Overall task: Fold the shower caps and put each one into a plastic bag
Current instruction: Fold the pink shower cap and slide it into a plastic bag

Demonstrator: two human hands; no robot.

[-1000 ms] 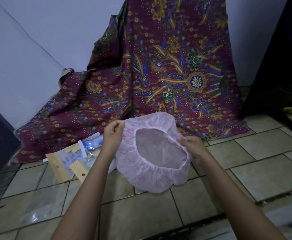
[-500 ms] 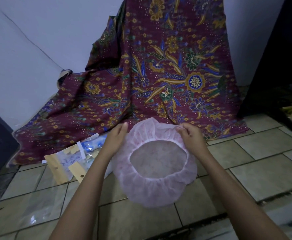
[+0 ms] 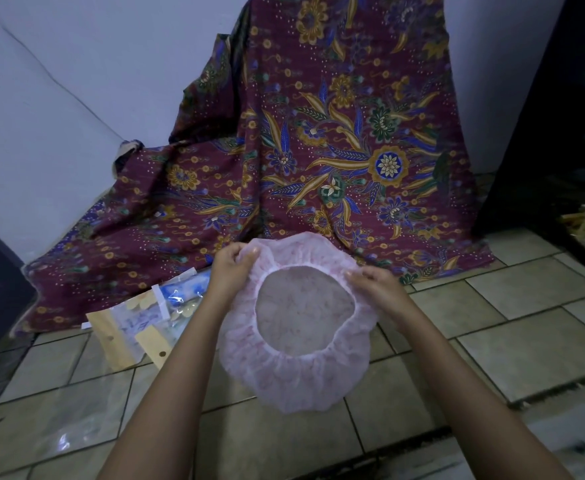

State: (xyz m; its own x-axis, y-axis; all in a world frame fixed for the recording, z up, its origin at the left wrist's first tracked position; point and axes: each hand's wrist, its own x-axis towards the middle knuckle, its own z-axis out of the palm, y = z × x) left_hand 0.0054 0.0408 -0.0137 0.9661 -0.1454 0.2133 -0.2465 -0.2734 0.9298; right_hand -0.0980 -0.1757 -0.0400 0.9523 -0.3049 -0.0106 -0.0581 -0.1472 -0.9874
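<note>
Now your left hand (image 3: 230,268) pinches the far-left rim of the translucent pink gathered-plastic shower cap (image 3: 301,379), fingers closed on the ruffle with thumb and fingertips (image 3: 253,252) pressing the film between them. Your right hand (image 3: 376,284) grips the far-right rim the same way, fingers curled shut over the elastic edge.

Compared with one second ago, both hands have moved from the cap's sides toward its far edge, and the cap has swung from a tilted, half-bunched attitude to a flatter one. Its round opening faces you, and the elastic ring is spread to a near circle. Judged from this, the cap is opened out and squared up, ready for a first fold; no fold is made yet.

The cap hangs from your fingers toward you, its near edge low over the grey tiled floor (image 3: 526,341); whether it touches the tiles cannot be told. Just left of your left forearm lies a small heap of clear plastic bags with tan card headers (image 3: 135,323), some already holding blue-patterned contents. Beyond your hands, a maroon floral batik cloth (image 3: 319,150) drapes down to the floor.
</note>
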